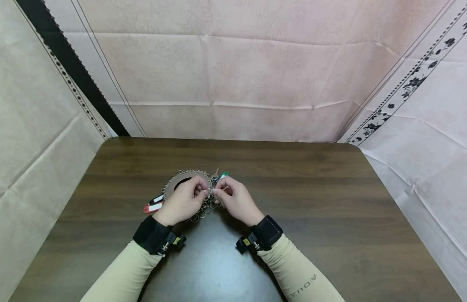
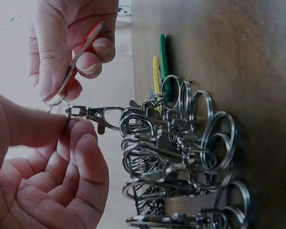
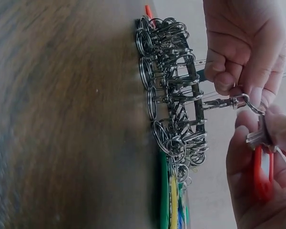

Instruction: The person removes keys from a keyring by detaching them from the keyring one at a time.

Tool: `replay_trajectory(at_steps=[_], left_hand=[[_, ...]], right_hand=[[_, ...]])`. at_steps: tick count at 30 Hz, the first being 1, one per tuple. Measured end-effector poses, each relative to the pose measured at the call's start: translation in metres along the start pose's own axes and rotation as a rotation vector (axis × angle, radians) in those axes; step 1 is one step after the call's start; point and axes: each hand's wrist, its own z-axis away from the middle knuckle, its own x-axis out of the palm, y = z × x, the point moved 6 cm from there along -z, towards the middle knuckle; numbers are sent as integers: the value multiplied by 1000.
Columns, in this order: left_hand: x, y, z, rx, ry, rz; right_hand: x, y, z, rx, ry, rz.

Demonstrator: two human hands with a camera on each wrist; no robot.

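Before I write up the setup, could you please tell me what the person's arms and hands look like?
Both hands, left hand and right hand, are bare. The left sleeve and right sleeve are pale beige, the right one marked with dark lettering. Each wrist wears a wide black band with a small dark device bearing a yellow patch.

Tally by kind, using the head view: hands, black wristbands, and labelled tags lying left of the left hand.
Hands: 2 (left hand, right hand)
Black wristbands: 2
Labelled tags: 2 (black tag, red tag)
Total: 6
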Motion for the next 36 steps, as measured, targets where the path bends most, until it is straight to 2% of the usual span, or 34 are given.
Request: replay_trajectory(at_steps=[7,13,16,20,23,26,31,36], left_hand=[[1,0,0,3,-12,9],[-1,3,-1,34,-7,33],[-2,3,0,30,-10,54],[-3,3,-1,27,-6,69],[-3,3,-1,23,5,76],[-3,2,-2,24,19,77],[-5,2,-1,30,57,44],[-7,3,-1,32,79,15]], right_hand=[[2,0,0,-10,-4,-11],[0,4,-1,46,4,-64],[0,-7,1,86,-9,-101],[0,-2,0,108,-6,-137],[1,11,-3,96,10,-140],[1,8,-3,67,9,-109],[2,1,0,-16,-5,22],[4,0,2,-26,-33,174]])
